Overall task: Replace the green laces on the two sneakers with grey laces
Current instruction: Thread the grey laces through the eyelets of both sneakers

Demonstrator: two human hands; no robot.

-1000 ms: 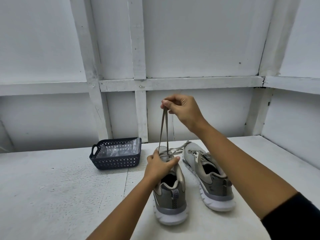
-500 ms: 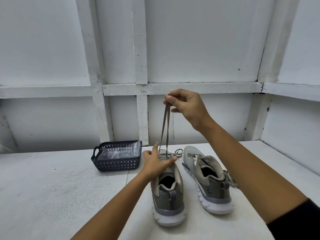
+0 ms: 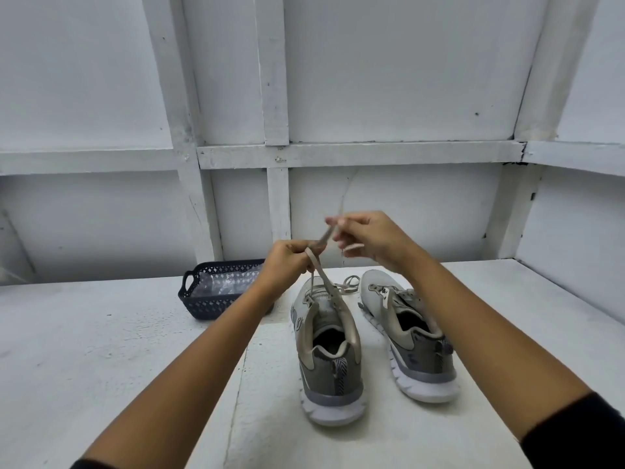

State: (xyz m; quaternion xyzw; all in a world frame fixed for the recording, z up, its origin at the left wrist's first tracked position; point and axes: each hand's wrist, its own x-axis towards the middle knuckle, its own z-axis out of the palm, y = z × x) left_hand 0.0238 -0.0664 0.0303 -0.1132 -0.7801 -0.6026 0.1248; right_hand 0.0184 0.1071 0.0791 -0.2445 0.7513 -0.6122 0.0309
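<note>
Tabletop (image 3: 101, 350): left hand (image 3: 287, 262) newly on lace (image 3: 321, 270)

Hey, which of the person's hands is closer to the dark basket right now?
Left. The left hand is raised just right of the basket, gripping the lace. The right hand pinches the same lace farther right, away from the basket.

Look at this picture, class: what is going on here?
A person works at a white table. The left hand and right hand both pinch a pale lace above the left-hand sneaker; it runs down into the front eyelets. The right-hand sneaker stands beside it, untouched. A dark basket holding clear plastic sits behind, to the left.
</note>
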